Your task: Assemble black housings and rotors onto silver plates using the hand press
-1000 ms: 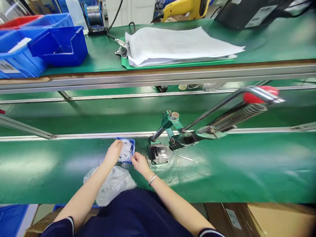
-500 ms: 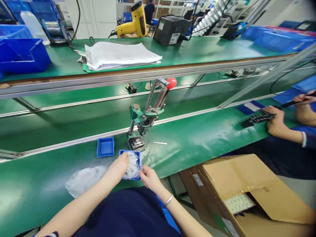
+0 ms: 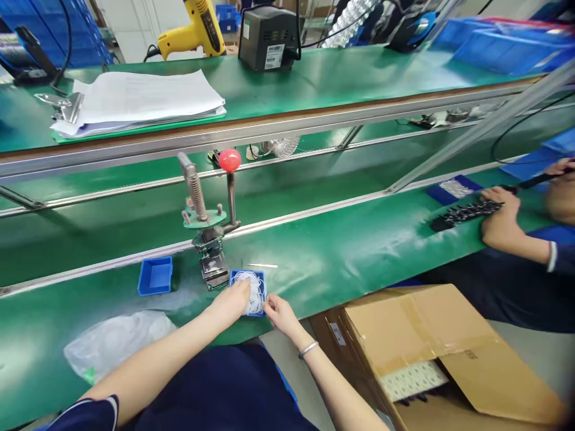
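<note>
A small blue tray [image 3: 264,286] full of thin white loops [image 3: 255,294] sits on the green bench in front of me. My left hand [image 3: 232,301] reaches over its left side, fingers closed together among the loops; the fingertips are partly hidden. At the tray's right edge, my right hand [image 3: 281,314] pinches the rim between thumb and fingers. Just left and behind stands a hand press [image 3: 209,233] with a red ball knob [image 3: 230,160] on its lever. A thin metal stick [image 3: 262,265] lies behind the tray.
An unfilled blue tray [image 3: 155,276] and a clear plastic bag [image 3: 119,338] lie to the left. An open cardboard box [image 3: 404,323] stands at the right below the bench edge. Farther right, a co-worker's hands [image 3: 503,218] hold a black bristly part. A shelf [image 3: 314,96] runs across above.
The filled tray has moved right along the bench together with both hands, away from the front of the press. My view has shifted to the right.
</note>
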Demonstrator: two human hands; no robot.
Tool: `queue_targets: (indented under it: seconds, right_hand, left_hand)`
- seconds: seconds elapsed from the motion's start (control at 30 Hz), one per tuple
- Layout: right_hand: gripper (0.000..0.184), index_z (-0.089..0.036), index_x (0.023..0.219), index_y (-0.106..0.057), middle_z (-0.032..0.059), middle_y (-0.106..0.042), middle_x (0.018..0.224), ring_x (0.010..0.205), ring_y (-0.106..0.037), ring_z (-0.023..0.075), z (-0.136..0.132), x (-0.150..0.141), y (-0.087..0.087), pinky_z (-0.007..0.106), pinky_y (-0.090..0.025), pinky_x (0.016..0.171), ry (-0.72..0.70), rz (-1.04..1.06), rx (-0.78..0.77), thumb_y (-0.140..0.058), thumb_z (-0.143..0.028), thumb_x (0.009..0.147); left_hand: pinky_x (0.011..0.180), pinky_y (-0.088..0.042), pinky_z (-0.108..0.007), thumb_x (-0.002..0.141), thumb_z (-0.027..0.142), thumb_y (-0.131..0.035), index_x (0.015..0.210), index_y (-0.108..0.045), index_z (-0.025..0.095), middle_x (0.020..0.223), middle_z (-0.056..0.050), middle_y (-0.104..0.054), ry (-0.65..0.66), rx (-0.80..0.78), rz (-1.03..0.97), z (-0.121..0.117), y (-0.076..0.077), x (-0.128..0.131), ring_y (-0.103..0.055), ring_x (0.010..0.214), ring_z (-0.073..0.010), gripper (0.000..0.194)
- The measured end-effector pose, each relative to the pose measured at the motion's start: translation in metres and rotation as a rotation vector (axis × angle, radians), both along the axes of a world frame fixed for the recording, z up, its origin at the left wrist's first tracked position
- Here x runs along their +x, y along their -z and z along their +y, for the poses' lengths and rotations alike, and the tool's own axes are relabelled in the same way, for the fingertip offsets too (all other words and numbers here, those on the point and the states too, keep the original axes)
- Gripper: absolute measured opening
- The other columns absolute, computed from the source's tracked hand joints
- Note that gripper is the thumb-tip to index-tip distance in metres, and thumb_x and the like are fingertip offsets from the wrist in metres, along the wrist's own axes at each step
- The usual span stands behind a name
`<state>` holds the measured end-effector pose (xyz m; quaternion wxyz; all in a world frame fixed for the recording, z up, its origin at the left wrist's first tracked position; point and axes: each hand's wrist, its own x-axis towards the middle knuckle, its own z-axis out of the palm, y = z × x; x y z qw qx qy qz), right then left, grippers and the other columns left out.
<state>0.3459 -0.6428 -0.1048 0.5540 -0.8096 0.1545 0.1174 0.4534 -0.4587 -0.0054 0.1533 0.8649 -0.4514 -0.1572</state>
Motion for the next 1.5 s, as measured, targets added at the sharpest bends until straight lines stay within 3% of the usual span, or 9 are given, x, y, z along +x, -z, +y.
queue_targets:
  seconds: [0.2, 0.4, 0.6, 0.83, 1.03, 1.17, 1.27, 1.37, 1.5]
  right_hand:
    - [0.028, -0.012, 0.108, -0.064, 0.0020, -0.065, 0.092, 0.074, -0.063, 0.0107, -0.058, 0.088, 0.022, 0.025, -0.057, 0.067, -0.138, 0.082, 0.057, -0.062, -0.040, 0.102]
    - [0.029, -0.013, 0.113, -0.063, 0.0036, -0.066, 0.098, 0.078, -0.065, 0.0119, -0.077, 0.171, 0.044, 0.027, -0.059, 0.069, -0.244, 0.105, 0.077, -0.062, -0.039, 0.102]
    - [0.029, -0.013, 0.112, -0.064, 0.0036, -0.067, 0.098, 0.078, -0.065, 0.0119, -0.082, 0.199, 0.064, 0.027, -0.059, 0.069, -0.362, 0.122, 0.086, -0.062, -0.040, 0.102]
    - [0.032, -0.013, 0.118, -0.063, 0.0066, -0.067, 0.109, 0.092, -0.067, 0.0163, -0.109, 0.152, 0.073, 0.034, -0.061, 0.081, -0.372, 0.141, -0.115, -0.061, -0.040, 0.102]
    - [0.030, -0.015, 0.122, -0.063, 0.0098, -0.063, 0.125, 0.111, -0.064, 0.0219, -0.082, 0.080, 0.079, 0.043, -0.057, 0.096, -0.453, 0.158, -0.360, -0.065, -0.035, 0.100]
    - [0.027, -0.013, 0.114, -0.065, 0.0075, -0.067, 0.111, 0.098, -0.068, 0.0181, -0.059, 0.057, 0.081, 0.036, -0.059, 0.088, -0.553, 0.222, -0.387, -0.067, -0.035, 0.099]
    - [0.021, -0.014, 0.103, -0.066, 0.0030, -0.067, 0.096, 0.084, -0.067, 0.0140, -0.047, 0.039, 0.074, 0.031, -0.059, 0.079, -0.588, 0.242, -0.340, -0.066, -0.034, 0.100]
    - [0.023, -0.013, 0.097, -0.063, -0.0028, -0.061, 0.076, 0.064, -0.061, 0.0096, -0.032, 0.017, 0.063, 0.025, -0.055, 0.066, -0.589, 0.234, -0.253, -0.063, -0.036, 0.101]
    - [0.025, -0.017, 0.090, -0.054, -0.0066, -0.052, 0.062, 0.049, -0.054, 0.0095, -0.010, -0.003, 0.056, 0.021, -0.045, 0.053, -0.555, 0.198, -0.142, -0.056, -0.040, 0.099]
  left_hand:
    - [0.116, -0.050, -0.041, 0.104, 0.016, -0.043, 0.130, -0.065, 0.018, 0.144, -0.012, -0.062, -0.172, -0.064, -0.024, -0.016, -0.012, 0.018, -0.059, 0.134, -0.0243, 0.034]
    - [0.114, -0.052, -0.045, 0.104, 0.023, -0.042, 0.127, -0.068, 0.019, 0.139, -0.013, -0.066, -0.427, -0.093, -0.054, 0.030, -0.027, -0.002, -0.064, 0.129, -0.0244, 0.035]
    - [0.106, -0.059, -0.042, 0.103, 0.025, -0.042, 0.116, -0.074, 0.020, 0.130, -0.013, -0.071, -0.632, -0.030, -0.035, 0.071, -0.028, -0.057, -0.071, 0.119, -0.0251, 0.035]
    - [0.109, -0.057, -0.043, 0.103, 0.023, -0.039, 0.118, -0.073, 0.019, 0.130, -0.013, -0.071, -0.689, 0.018, 0.067, 0.072, -0.028, -0.085, -0.070, 0.120, -0.0248, 0.038]
    - [0.109, -0.055, -0.038, 0.099, 0.021, -0.052, 0.119, -0.071, 0.022, 0.131, -0.009, -0.070, -0.658, 0.065, 0.118, 0.069, -0.026, -0.070, -0.069, 0.120, -0.0228, 0.028]
    - [0.100, -0.059, -0.041, 0.094, 0.017, -0.059, 0.121, -0.068, 0.017, 0.121, -0.013, -0.071, -0.685, 0.120, 0.094, 0.085, -0.015, -0.044, -0.071, 0.111, -0.0261, 0.028]
    - [0.108, -0.054, -0.046, 0.094, 0.018, -0.061, 0.137, -0.057, 0.016, 0.137, -0.016, -0.062, -0.665, 0.108, 0.047, 0.088, -0.004, -0.012, -0.064, 0.126, -0.0283, 0.043]
    - [0.114, -0.047, -0.053, 0.095, 0.026, -0.068, 0.141, -0.053, 0.018, 0.150, -0.015, -0.052, -0.545, 0.070, 0.026, 0.069, 0.008, 0.024, -0.052, 0.138, -0.0309, 0.049]
    - [0.104, -0.054, -0.053, 0.097, 0.032, -0.067, 0.127, -0.062, 0.016, 0.134, -0.011, -0.063, -0.452, 0.092, 0.029, 0.041, 0.019, 0.055, -0.062, 0.123, -0.0279, 0.034]
